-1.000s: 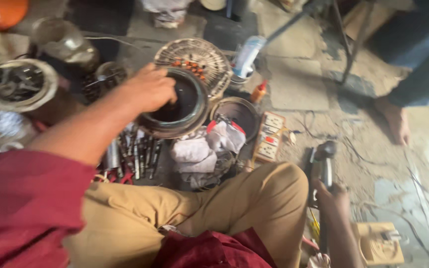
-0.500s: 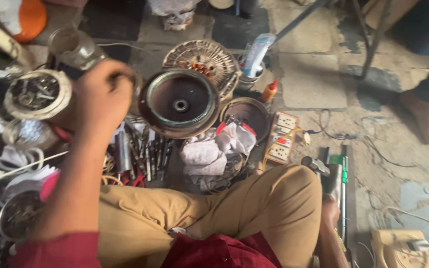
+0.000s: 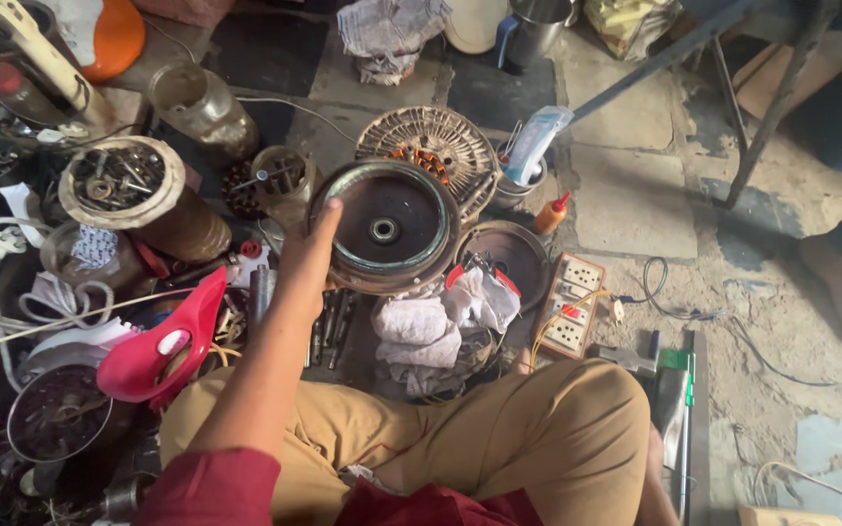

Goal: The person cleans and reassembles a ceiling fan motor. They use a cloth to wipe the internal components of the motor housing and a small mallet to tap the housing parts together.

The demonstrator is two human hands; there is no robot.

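One hand works here: my left hand (image 3: pixel 306 255) clasps the rim of the round motor housing (image 3: pixel 384 226), fingers over its left edge, holding it tilted above the floor clutter, in front of the wound stator (image 3: pixel 431 148). My right hand is out of view, so I cannot tell its grip. Step in hand, as I judge it: lifting and turning the housing for inspection; any next move needs a firm rim hold, since the piece looks heavy. Containers: a round tin (image 3: pixel 121 180) holds screws and small metal parts; a dark bowl (image 3: pixel 58 413) at lower left holds oily bits; a steel cup (image 3: pixel 538 21) stands far back, contents hidden.
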